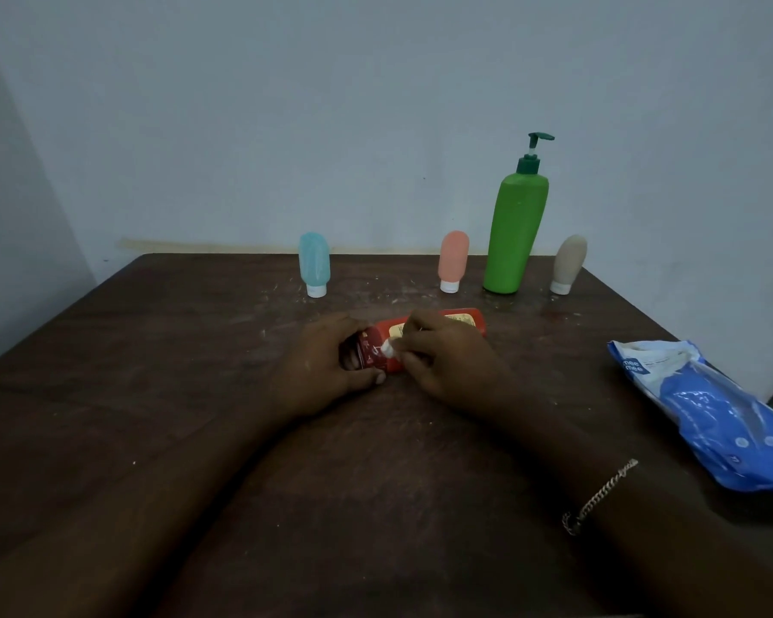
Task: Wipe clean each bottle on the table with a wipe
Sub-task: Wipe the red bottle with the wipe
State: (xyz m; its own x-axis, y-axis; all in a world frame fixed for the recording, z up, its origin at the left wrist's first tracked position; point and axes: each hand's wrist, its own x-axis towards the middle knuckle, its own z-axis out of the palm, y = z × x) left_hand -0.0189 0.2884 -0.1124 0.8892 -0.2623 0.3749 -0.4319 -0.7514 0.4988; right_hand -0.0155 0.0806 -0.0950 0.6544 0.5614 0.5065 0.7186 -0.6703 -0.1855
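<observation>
Two hands meet at a red, yellow-labelled bottle (465,321) lying sideways in the middle of the table (175,350): the left hand (326,363) grips its darker end, the right hand (447,363) pinches a white wipe (389,347) against it.

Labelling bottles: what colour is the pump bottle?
The pump bottle is bright green; clearest in the head view.

I see my table (152,350) with blue bottle (313,260), pink bottle (454,258), green pump bottle (516,234) and beige bottle (570,260) standing along its far edge; red bottle (465,321) lies centre, wipes pack (710,412) at the right edge.
</observation>
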